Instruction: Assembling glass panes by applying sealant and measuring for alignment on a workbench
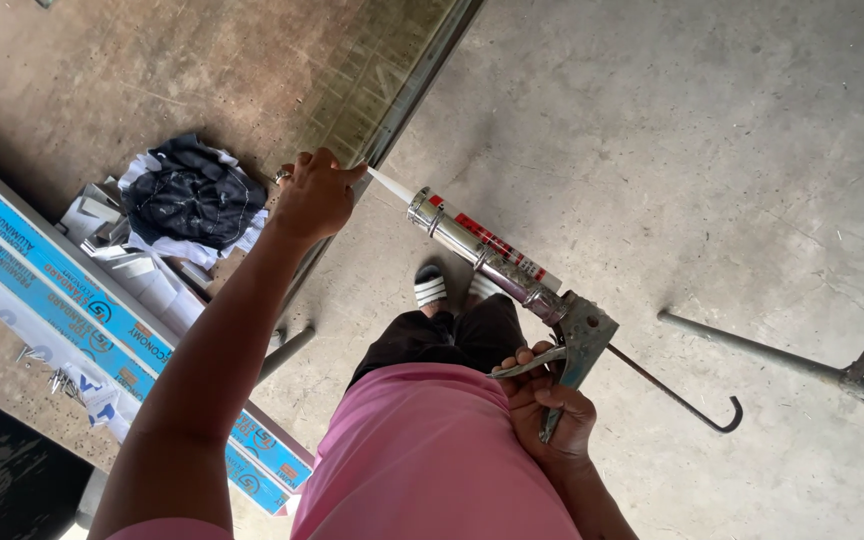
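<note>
My right hand [552, 405] grips the handle and trigger of a metal caulking gun [512, 275] that carries a sealant cartridge with a red label. Its white nozzle [389, 186] points up-left to the edge of a dark metal frame [422, 85] around a glass panel. My left hand [314, 192] rests on that frame edge, fingers curled right at the nozzle tip, with a ring on one finger. The gun's hooked plunger rod [687, 400] sticks out behind towards the lower right.
A long blue-wrapped aluminium profile [72, 290] lies diagonally on the left work surface, beside a dark crumpled cloth [192, 195], small metal offcuts and screws [57, 380]. Grey metal stand legs [802, 365] cross the concrete floor at right. My sandalled feet [432, 288] stand below the gun.
</note>
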